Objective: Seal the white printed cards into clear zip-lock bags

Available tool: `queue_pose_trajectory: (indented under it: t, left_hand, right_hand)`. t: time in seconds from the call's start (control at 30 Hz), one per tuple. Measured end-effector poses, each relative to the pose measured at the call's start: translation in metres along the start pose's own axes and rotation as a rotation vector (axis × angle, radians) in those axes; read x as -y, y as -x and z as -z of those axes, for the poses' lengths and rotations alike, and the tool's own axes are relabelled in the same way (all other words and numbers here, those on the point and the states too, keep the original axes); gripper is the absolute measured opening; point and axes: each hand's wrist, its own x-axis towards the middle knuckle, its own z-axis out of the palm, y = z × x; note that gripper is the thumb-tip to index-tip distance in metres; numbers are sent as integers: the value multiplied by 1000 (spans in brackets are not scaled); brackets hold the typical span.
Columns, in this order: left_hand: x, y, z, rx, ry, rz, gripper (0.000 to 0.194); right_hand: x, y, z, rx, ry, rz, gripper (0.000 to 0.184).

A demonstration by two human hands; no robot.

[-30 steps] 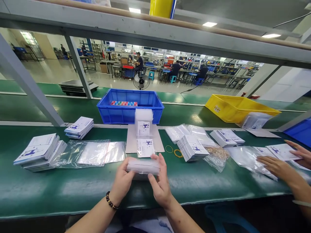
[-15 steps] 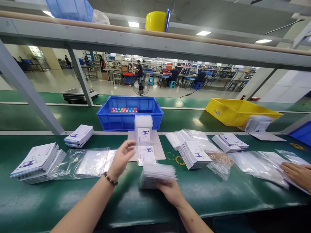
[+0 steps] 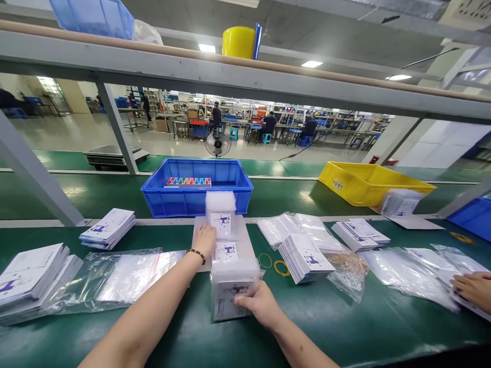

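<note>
My right hand (image 3: 261, 306) grips a stack of booklets in clear plastic sleeves (image 3: 233, 296), thumb across the front and fingers behind. The stack stands near the table's front edge. Just beyond it, more sleeved booklets (image 3: 221, 221) lean against the blue bin, on a grey cardboard sheet (image 3: 244, 237). My left hand (image 3: 205, 241), wearing a beaded bracelet, has its fingers closed at their left edge; the fingertips are partly hidden. Between the two stacks lies a sleeved booklet (image 3: 225, 251).
A blue bin (image 3: 195, 202) and a yellow bin (image 3: 345, 185) stand behind. Booklet piles (image 3: 107, 227) and a plastic bag (image 3: 126, 278) lie left. Rubber bands (image 3: 282, 268), a banded booklet stack (image 3: 307, 258) and bags lie right. Another person's hand (image 3: 473, 290) is at far right.
My left hand has moved forward onto the edge of the leaning sleeved booklets. My right hand has tipped its stack upright, showing the front cover. The view has shifted slightly.
</note>
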Motion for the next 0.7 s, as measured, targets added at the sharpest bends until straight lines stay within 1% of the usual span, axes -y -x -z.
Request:
queue_pose_trajectory:
  t: [0.13,0.23,0.3,0.4,0.53,0.6,0.7]
  left_hand:
    - [1,-5,11,-16,15,-7,13]
    - [0,-13,21,-51,45,2,12]
    - [1,-21,26,-69,68,14,12]
    - [4,-37,31,-93,119,29,10]
    - [9,-54,34,-128,233,55,8]
    - [14,-59,36,-141,312,73,7]
    - [20,-65,37,-161,461,87,8]
  right_hand:
    - [5,-13,5,24,26,3,35]
    - [9,-28,8,11,27,4,35]
    - [13,-42,10,-30,30,27,35]
    - [19,-73,14,-116,41,87,38]
    - [21,-110,21,-141,70,115,42]
    - [20,-122,24,-134,110,126,40]
    - [17,-136,28,-139,198,158,33]
